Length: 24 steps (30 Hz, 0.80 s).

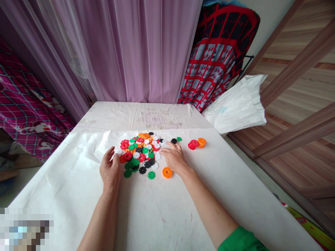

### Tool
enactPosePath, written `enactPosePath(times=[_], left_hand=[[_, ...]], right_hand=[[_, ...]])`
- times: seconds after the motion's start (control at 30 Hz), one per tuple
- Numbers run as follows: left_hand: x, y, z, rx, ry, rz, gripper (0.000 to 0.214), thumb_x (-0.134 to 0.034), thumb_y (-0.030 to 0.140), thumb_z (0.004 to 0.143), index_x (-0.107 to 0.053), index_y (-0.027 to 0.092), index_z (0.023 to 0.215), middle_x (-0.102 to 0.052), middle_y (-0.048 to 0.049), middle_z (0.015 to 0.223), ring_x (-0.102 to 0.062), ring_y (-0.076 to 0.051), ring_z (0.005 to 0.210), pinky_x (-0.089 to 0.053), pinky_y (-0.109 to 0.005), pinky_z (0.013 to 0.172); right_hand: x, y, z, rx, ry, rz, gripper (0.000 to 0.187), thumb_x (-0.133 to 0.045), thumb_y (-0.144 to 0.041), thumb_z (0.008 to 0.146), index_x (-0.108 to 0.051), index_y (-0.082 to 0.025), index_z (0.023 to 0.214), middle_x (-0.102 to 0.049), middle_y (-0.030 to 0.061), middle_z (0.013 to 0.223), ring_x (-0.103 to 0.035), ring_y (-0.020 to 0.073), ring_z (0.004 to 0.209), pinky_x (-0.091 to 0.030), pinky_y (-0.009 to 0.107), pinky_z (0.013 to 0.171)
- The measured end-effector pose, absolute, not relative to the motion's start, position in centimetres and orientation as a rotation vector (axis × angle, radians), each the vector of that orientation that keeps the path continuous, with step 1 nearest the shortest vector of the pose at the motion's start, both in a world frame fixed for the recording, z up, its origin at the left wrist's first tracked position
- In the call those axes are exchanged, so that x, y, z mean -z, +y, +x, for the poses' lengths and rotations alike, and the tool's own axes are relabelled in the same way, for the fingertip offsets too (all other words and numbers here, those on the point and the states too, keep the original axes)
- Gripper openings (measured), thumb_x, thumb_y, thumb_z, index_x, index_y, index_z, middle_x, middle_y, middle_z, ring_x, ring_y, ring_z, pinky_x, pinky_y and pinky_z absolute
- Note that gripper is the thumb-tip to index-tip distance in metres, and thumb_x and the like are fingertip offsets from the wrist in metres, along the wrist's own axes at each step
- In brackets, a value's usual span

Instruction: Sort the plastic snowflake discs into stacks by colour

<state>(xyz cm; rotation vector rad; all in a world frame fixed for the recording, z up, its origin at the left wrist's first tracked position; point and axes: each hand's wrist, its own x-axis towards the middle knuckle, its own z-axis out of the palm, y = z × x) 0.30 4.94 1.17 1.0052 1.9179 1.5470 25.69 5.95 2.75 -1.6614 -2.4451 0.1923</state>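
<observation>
A heap of small plastic snowflake discs [141, 150] in red, green, orange, white and black lies on a white sheet over the table [162, 209]. My left hand [110, 168] rests at the heap's left edge, fingers curled with the thumb and forefinger pinched by a white piece. My right hand [175, 157] lies flat at the heap's right edge, fingers stretched toward the discs. An orange disc [167, 172] sits just beside that hand. Off to the right stand a red stack [193, 144] and an orange stack [201, 142].
A white plastic bag [237, 106] hangs over the table's right far corner. Purple curtains [125, 52] hang behind the table. A red patterned cloth [220, 52] is at the back right, pink bedding [28, 111] at the left, wooden flooring on the right.
</observation>
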Motion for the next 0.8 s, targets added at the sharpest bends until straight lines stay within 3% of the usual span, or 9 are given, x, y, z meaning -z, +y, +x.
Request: enactPosePath(times=[0.17, 0.33, 0.43, 0.8], left_hand=[[-1.4, 4.9, 0.5, -1.564, 1.895, 1.002, 0.041, -0.055, 0.032, 0.083, -0.067, 0.021, 0.121, -0.070, -0.0093, 0.120, -0.066, -0.022, 0.109, -0.052, -0.037, 0.097], [-1.6, 4.8, 0.5, -1.552, 1.895, 0.993, 0.041, -0.055, 0.032, 0.083, -0.067, 0.021, 0.121, -0.070, -0.0090, 0.119, -0.066, -0.021, 0.107, -0.052, -0.037, 0.097], [-1.5, 4.8, 0.4, -1.566, 1.885, 0.991, 0.040, -0.055, 0.033, 0.083, -0.067, 0.022, 0.119, -0.070, -0.0087, 0.119, -0.066, -0.022, 0.109, -0.052, -0.036, 0.097], [-1.4, 4.9, 0.4, -1.576, 1.877, 0.983, 0.041, -0.056, 0.033, 0.082, -0.067, 0.022, 0.119, -0.070, -0.0090, 0.118, -0.066, -0.022, 0.107, -0.053, -0.037, 0.096]], right_hand=[[-3.4, 5.8, 25.9, -0.165, -2.485, -1.689, 0.033, -0.049, -0.010, 0.086, -0.075, -0.026, 0.098, -0.075, 0.0009, 0.110, -0.043, 0.0236, 0.130, -0.021, 0.041, 0.105], [-5.1, 6.4, 25.5, -0.096, -2.533, -1.753, 0.020, -0.061, -0.028, 0.089, -0.072, -0.023, 0.105, -0.072, 0.0058, 0.113, -0.051, 0.0249, 0.116, -0.029, 0.039, 0.097], [-6.0, 7.2, 25.0, -0.101, -2.629, -1.790, 0.020, -0.067, -0.037, 0.087, -0.073, -0.024, 0.100, -0.072, 0.0077, 0.109, -0.053, 0.0266, 0.112, -0.033, 0.038, 0.092], [-7.0, 9.8, 26.0, -0.143, -2.667, -1.780, 0.027, -0.073, -0.034, 0.078, -0.073, -0.023, 0.102, -0.072, 0.0070, 0.109, -0.059, 0.0250, 0.109, -0.038, 0.035, 0.092]])
